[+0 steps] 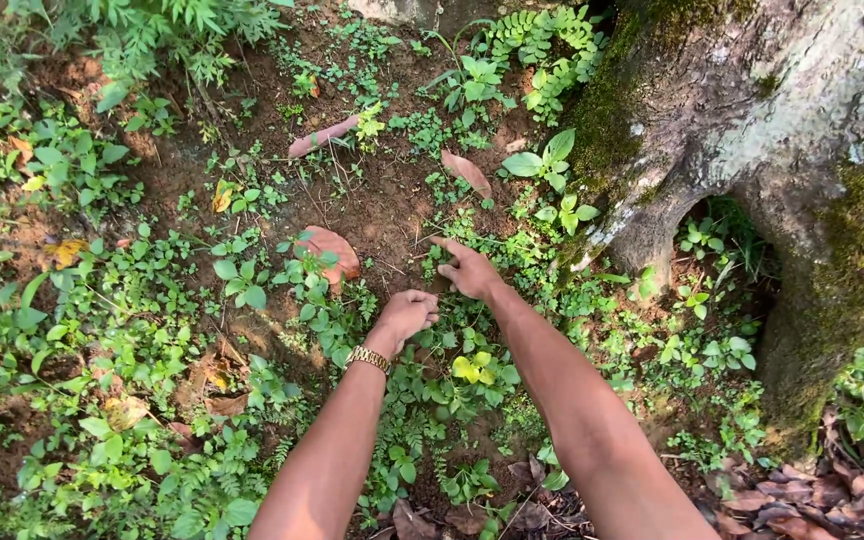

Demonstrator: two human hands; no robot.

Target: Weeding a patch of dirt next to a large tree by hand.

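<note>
Left hand [407, 315] is clenching low weeds [337, 325] for grip; right hand [467, 268], loosely released, is pressing soil [392, 215] (beside trunk [752, 130]).

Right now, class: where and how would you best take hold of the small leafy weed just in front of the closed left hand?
Probably low on the stems, where they meet the bare soil, not by the leaves. The small weeds sit close to the ground with thin spreading tops. Come from above and from the near side, as the left hand does; the right hand is beside it, fingers extended.
</note>
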